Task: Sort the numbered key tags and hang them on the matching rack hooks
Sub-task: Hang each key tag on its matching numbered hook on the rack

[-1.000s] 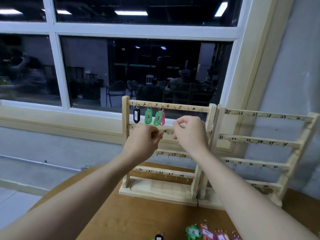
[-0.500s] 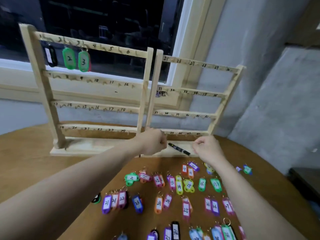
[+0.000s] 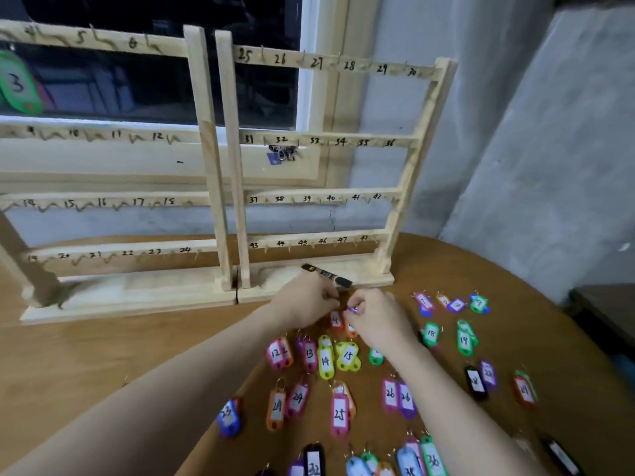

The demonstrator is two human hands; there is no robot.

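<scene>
Two wooden hook racks [image 3: 220, 159] stand side by side at rear of round wooden table [image 3: 103, 355], bases touching; window [image 3: 154, 80] behind left rack, grey wall [image 3: 515, 132] behind right. Green tag numbered 3 [image 3: 17, 84] hangs on left rack's top rail, far left. Black marker pen [image 3: 326, 275] lies on right rack's base. Left hand [image 3: 305, 300] and right hand [image 3: 374, 321] meet just before marker. Numbered plastic key tags [image 3: 326, 362] lie spread on table before right rack, near and right of hands.
</scene>
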